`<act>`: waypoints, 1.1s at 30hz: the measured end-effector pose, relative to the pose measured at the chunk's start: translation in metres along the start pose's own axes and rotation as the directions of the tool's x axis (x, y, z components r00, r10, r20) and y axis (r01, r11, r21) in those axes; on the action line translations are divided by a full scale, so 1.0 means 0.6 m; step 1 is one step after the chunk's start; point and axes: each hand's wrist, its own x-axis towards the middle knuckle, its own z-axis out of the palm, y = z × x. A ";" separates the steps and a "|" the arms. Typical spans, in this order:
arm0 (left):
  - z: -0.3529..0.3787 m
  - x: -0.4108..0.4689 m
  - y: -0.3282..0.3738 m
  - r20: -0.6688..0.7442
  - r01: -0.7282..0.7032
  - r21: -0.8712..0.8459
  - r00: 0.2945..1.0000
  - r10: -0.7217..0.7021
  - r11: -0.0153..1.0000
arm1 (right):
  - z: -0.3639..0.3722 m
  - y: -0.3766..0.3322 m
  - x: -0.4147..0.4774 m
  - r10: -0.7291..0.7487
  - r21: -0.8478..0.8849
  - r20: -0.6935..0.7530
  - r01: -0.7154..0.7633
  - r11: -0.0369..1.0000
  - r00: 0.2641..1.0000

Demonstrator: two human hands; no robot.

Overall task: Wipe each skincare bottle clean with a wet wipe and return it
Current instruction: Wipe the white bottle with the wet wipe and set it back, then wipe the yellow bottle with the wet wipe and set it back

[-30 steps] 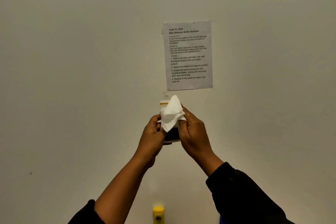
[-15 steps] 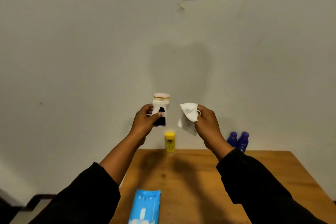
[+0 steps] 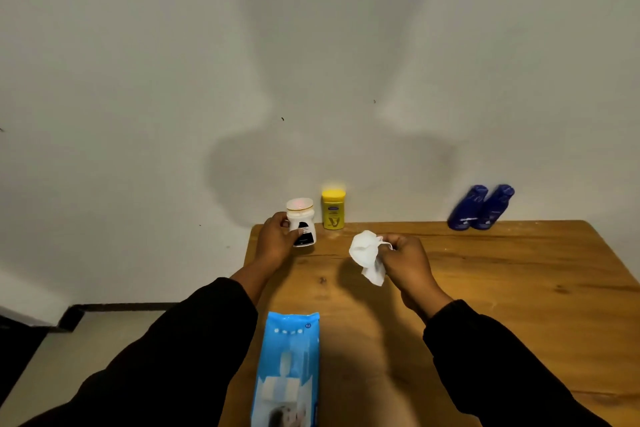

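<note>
My left hand (image 3: 275, 244) grips a white bottle (image 3: 301, 224) with a pinkish cap and a black label, held upright at the table's far left edge, just left of a yellow bottle (image 3: 333, 209) that stands against the wall. Whether the white bottle touches the wooden table (image 3: 502, 288) I cannot tell. My right hand (image 3: 407, 262) pinches a crumpled white wet wipe (image 3: 367, 255) above the middle of the table. Two dark blue bottles (image 3: 481, 207) stand side by side at the far right, by the wall.
A light blue pack of wet wipes (image 3: 289, 371) lies on the near part of the table between my arms. The table's left edge drops to a pale floor (image 3: 69, 357). A plain wall rises right behind the bottles.
The view has tilted down from the wall sheet to the table. My hands parted: the left lowered the white bottle beside the yellow one, the right carried the wipe down to the right.
</note>
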 end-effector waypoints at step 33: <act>0.065 0.139 -0.074 -0.139 0.067 -0.058 0.987 -0.075 0.996 | 0.163 0.055 0.161 0.002 -0.161 0.042 0.005 0.987 0.999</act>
